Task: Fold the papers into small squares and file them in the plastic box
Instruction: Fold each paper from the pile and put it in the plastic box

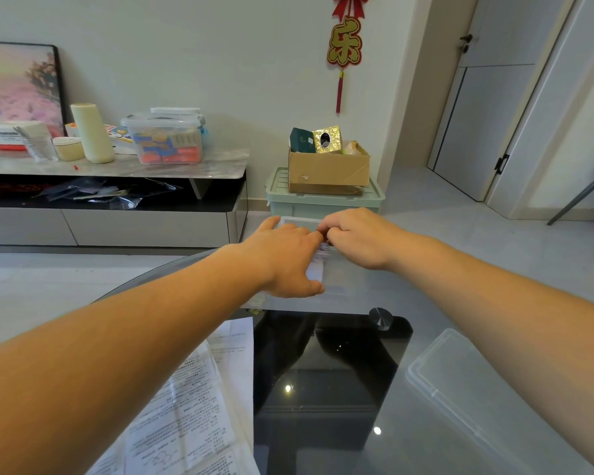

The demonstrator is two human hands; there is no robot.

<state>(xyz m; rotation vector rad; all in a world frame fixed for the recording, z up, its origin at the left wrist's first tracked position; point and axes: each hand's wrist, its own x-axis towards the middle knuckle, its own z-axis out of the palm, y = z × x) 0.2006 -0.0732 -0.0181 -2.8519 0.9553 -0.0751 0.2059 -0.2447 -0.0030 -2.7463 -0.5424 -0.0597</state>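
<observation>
A clear plastic box (336,282) stands at the far edge of the glass table. Both my hands reach over it. My left hand (285,258) lies across the box's left side, thumb against a small white folded paper (315,274) inside it. My right hand (357,236) is curled over the box's top, fingertips pinching at folded paper near my left fingertips; what it pinches is mostly hidden. Unfolded printed sheets (192,406) lie on the table near me at the left. The box's clear lid (460,382) lies flat at the right.
The table (323,389) has a dark glass top with a round metal knob (380,317) near its middle. Beyond it on the floor stand a green storage bin (323,200) carrying a cardboard box, and a low cabinet (117,214) at left.
</observation>
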